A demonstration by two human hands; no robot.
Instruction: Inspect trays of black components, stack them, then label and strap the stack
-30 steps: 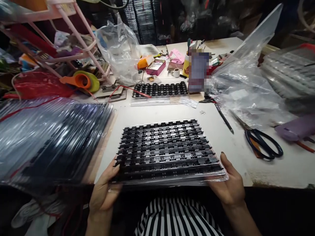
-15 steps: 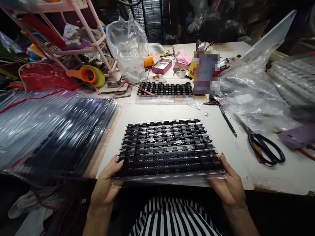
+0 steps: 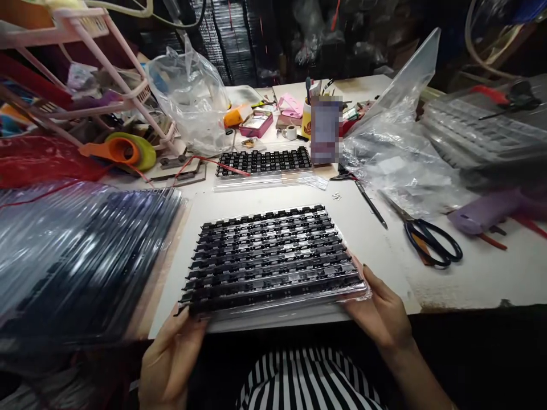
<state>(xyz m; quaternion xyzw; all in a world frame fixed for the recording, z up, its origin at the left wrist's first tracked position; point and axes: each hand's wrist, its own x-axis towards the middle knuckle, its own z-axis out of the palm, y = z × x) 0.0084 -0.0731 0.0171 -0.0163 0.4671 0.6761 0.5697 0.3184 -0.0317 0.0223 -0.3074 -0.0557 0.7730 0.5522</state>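
At left lies a glossy plastic stack [image 3: 98,256]. The left hand [image 3: 173,350] holds the near left corner of the filled tray [image 3: 273,291], centred at the bench's [image 3: 370,247] near edge; the right hand [image 3: 382,313] grips its near right corner. The step seems two-handed positioning; any shift calls for level, even support.

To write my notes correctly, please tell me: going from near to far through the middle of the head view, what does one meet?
Striped clothing, held tray with black parts, farther tray, small white roll, pink plastic object.
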